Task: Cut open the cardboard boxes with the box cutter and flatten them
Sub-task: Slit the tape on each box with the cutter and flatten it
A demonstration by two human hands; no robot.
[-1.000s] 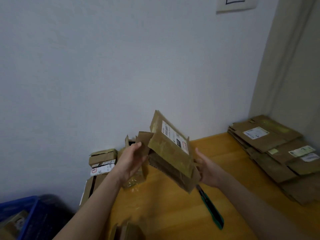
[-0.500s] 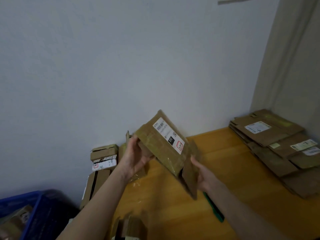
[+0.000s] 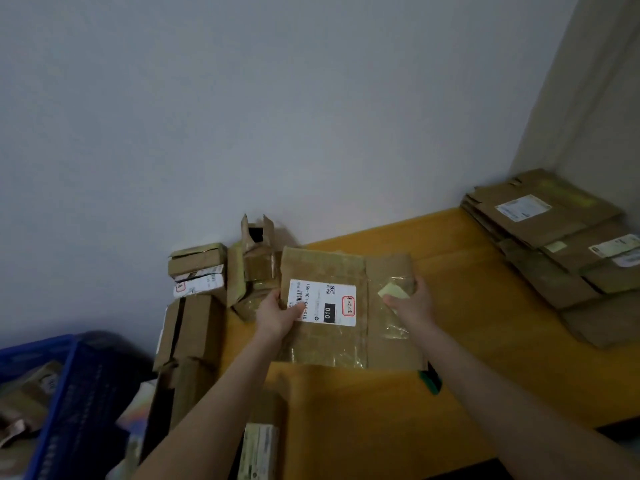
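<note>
Nearest us, the green box cutter pokes out from under the near right corner of the flattened cardboard box, towards the near edge of the tabletop. We judge that sliding the box could drag it off, or that we might press onto a blade we cannot see. Our left hand pinches the box's left edge, thumb on the shipping label. Our right hand clamps its right edge, so the box spans both grips. The stack of flattened boxes sits at the far right corner.
</note>
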